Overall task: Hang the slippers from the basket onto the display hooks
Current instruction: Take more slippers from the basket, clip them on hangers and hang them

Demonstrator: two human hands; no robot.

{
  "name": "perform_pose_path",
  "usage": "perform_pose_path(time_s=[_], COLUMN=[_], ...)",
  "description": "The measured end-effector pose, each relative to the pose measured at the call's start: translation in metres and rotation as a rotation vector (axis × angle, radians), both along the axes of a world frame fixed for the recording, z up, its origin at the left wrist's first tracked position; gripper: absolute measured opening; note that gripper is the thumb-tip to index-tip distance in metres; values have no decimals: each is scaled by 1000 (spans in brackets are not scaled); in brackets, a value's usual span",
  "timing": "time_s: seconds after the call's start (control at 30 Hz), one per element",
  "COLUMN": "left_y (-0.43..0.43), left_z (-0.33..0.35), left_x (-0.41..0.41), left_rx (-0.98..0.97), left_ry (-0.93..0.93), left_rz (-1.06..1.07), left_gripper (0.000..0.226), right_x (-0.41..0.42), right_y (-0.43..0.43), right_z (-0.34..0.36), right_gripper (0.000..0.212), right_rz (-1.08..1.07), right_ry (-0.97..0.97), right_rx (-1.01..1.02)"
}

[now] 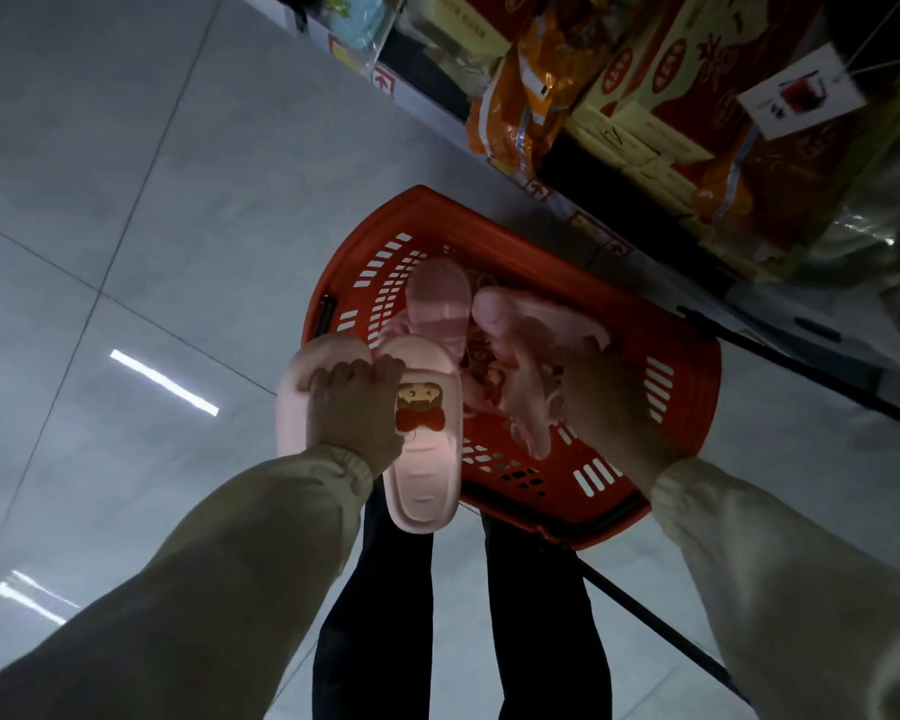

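A red plastic basket (pixel 661 350) stands on the floor below me, holding several pink slippers (pixel 437 298). My left hand (pixel 354 407) grips a pair of pink slippers (pixel 427 470) by their toe ends, just above the basket's near left rim; one has a cartoon face with a red bow. My right hand (pixel 598 402) reaches into the basket and holds another pink slipper (pixel 526 324), its fingers hidden beneath it. No display hooks are in view.
Shelves (pixel 619 96) with orange bags and red-and-yellow boxes run along the upper right. A white tag (pixel 801 90) hangs from strings at the top right. Grey floor tiles (pixel 126 200) spread to the left. My dark trouser legs (pixel 541 615) and a black rod (pixel 645 621) are below the basket.
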State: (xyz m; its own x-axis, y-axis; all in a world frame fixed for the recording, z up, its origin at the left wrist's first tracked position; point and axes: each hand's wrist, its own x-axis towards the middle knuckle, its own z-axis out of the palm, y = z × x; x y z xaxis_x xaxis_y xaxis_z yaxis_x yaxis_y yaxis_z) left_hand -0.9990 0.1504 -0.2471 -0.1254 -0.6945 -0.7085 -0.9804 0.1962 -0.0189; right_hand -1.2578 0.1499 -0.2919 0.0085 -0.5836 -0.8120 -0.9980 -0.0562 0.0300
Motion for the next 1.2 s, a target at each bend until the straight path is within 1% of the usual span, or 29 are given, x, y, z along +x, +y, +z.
perform_pose_path(time_s=[0.13, 0.23, 0.3, 0.37, 0.43, 0.5, 0.57, 0.67, 0.77, 0.9, 1.03, 1.1, 1.2], left_y=[4, 7, 6, 8, 7, 5, 4, 6, 7, 3, -7, -10, -10], left_z=[11, 23, 34, 44, 55, 63, 73, 89, 113, 159, 219, 250, 288], left_x=[-5, -11, -16, -21, -25, -27, -28, -30, -33, -41, -44, -45, -43], left_rx=[6, -1, -7, -9, -22, -19, -7, -9, -6, 28, 24, 27, 18], left_ry=[18, 42, 50, 59, 68, 64, 62, 61, 59, 61, 61, 52, 44], left_rz=[58, 75, 75, 88, 101, 115, 121, 120, 124, 108, 104, 87, 79], left_gripper=[60, 60, 60, 59, 59, 60, 59, 58, 58, 60, 62, 65, 67], right_x=[3, -2, -9, -15, -22, -26, -32, -47, -58, -63, -56, -52, -47], right_y=[19, 25, 28, 31, 33, 33, 35, 43, 46, 43, 32, 32, 37], right_z=[47, 76, 90, 105, 117, 134, 148, 160, 184, 221, 266, 290, 318], right_gripper=[39, 45, 50, 48, 38, 26, 19, 22, 20, 16, 9, 8, 13], right_rz=[116, 71, -1, -123, -240, -306, -377, -598, -748, -872, -1026, -1082, -1121], right_ry=[-61, -121, -137, -206, -330, -336, -326, -300, -283, -293, -291, -333, -417], right_rx=[-64, -61, -72, -118, -269, -426, -497, -532, -515, -538, -497, -507, -567])
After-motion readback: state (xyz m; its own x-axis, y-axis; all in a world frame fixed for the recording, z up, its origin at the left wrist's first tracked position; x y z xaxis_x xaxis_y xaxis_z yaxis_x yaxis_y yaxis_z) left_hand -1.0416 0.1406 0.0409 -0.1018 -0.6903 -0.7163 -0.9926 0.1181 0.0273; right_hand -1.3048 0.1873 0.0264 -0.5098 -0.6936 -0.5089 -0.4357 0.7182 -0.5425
